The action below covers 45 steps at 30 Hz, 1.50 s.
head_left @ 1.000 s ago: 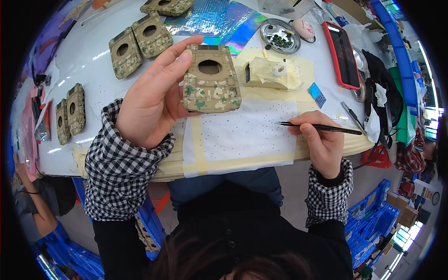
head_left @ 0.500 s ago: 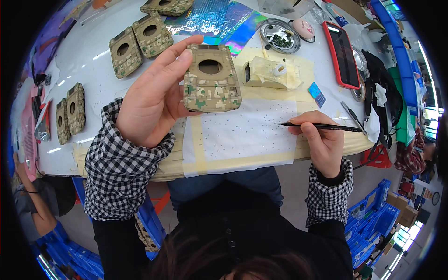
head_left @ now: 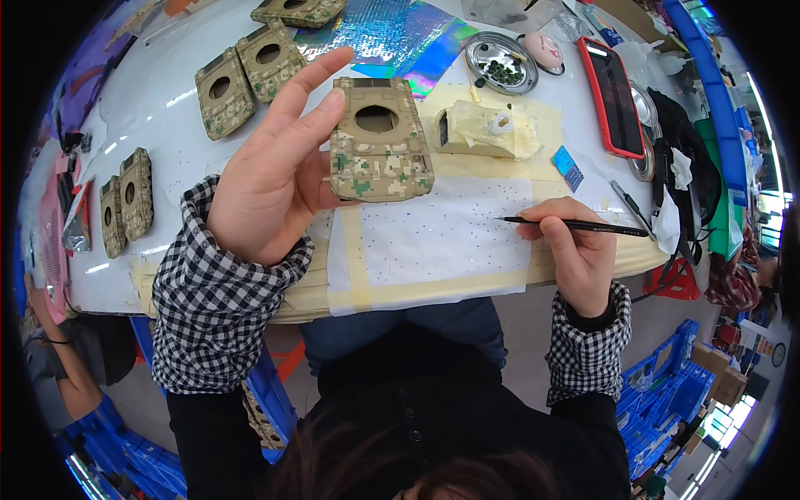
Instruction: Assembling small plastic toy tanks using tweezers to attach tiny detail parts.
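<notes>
My left hand (head_left: 279, 171) holds up a camouflage model tank hull (head_left: 382, 167) with a round hole in its top. The thumb rests at its left edge and the index finger sticks out past it. In my right hand (head_left: 575, 250) is a thin black fine-tipped brush (head_left: 583, 225), pinched near its tip, which points left over a white sheet (head_left: 433, 250). Tiny dark and shiny specks are scattered on that sheet. Brush and hull are apart. Behind the sheet stands a block wrapped in yellowish tape (head_left: 479, 137), with a small white piece on top.
More camouflage hulls (head_left: 225, 93) lie at the back left, and two (head_left: 133, 200) at the far left. Iridescent film (head_left: 392, 37), a round metal dish of small dark green parts (head_left: 502, 67), a red-cased phone (head_left: 611, 100) and a pen (head_left: 629, 204) lie around. Another person's arm (head_left: 71, 367) shows at left.
The index finger of my left hand has lifted away from the hull, which has shifted very slightly. My right hand and the brush have hardly moved.
</notes>
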Tool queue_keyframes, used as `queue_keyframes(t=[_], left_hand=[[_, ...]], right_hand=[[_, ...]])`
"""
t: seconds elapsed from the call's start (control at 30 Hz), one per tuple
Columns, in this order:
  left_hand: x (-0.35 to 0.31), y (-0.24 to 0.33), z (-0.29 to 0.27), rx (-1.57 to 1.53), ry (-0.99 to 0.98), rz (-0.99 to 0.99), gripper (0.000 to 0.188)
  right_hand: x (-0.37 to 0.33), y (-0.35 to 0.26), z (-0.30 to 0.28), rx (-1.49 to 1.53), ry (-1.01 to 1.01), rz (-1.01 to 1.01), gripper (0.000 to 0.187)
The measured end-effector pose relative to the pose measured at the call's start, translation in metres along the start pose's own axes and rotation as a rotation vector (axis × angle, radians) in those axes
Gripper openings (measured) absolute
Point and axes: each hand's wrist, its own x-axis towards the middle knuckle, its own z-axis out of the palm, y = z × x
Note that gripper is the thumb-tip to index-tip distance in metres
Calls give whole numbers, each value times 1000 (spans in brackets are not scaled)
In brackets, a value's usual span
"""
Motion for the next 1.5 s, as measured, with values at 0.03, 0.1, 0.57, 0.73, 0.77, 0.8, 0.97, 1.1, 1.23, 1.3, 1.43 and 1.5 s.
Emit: queue_keyframes(t=[0.03, 0.1, 0.57, 0.73, 0.77, 0.8, 0.97, 1.1, 1.23, 1.3, 1.43, 1.5], left_hand=[[0, 0, 0, 2, 0, 2, 50], [0, -1, 0, 6, 1, 6, 51], [1, 0, -1, 42, -53, -10, 42], [1, 1, 2, 6, -55, -39, 37], [1, 0, 1, 3, -59, -38, 37], [1, 0, 0, -1, -64, -38, 36], [1, -1, -3, -15, -74, -47, 34], [2, -2, -3, -22, -79, -47, 32], [1, -2, -4, -26, -82, -47, 32], [2, -2, -4, -24, -82, -46, 32], [1, -1, -3, -15, -76, -42, 32], [1, -2, -4, -11, -73, -43, 32]], right_hand=[[0, 0, 0, -1, -1, 0, 15], [0, -1, 0, -3, -5, -1, 15], [0, 1, -1, -32, -9, -18, 14], [0, 1, -1, -34, -6, -10, 13], [0, 0, -1, -37, -4, -7, 13], [0, 0, 0, -40, -3, -5, 13], [0, 3, -2, -62, -25, -35, 12], [-1, 2, -1, -43, -13, -26, 12], [-1, 2, -1, -50, -14, -31, 12], [-1, 2, -1, -48, -7, -25, 13], [-1, 2, 0, -43, -12, -39, 13], [-2, 2, 0, -22, -7, -35, 13]])
